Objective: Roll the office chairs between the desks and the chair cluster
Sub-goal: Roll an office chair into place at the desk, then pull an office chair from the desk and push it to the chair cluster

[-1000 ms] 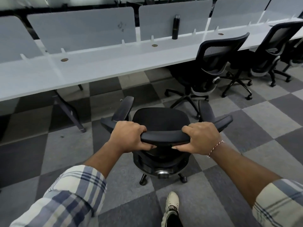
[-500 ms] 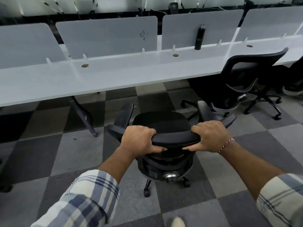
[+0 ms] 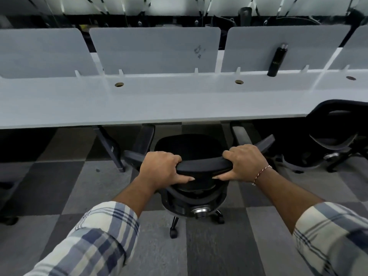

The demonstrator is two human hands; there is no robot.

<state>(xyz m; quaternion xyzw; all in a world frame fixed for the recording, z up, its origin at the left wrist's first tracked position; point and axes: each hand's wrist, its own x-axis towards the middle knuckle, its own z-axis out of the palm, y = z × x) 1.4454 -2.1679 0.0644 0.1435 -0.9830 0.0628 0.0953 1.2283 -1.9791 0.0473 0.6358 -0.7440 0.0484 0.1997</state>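
A black office chair [image 3: 191, 150] stands directly in front of me, seen from behind and above, with its seat front and armrest tips just under the edge of the long white desk [image 3: 159, 104]. My left hand [image 3: 162, 169] grips the left part of the backrest's top rail. My right hand [image 3: 244, 163] grips the right part of the same rail, a thread bracelet on its wrist. The chair's castors and hub show below the seat.
A second black chair [image 3: 336, 136] is parked at the desk to the right, close to my chair's right armrest. A dark desk leg [image 3: 110, 148] stands left of the chair. A black bottle [image 3: 277, 59] stands by the grey divider panels [image 3: 155, 50]. Checkered carpet covers the floor.
The chair has rolled forward toward the desk with both hands still gripping its top rail; its seat front now reaches under the desk edge. The neighbouring chairs have slid right in view.
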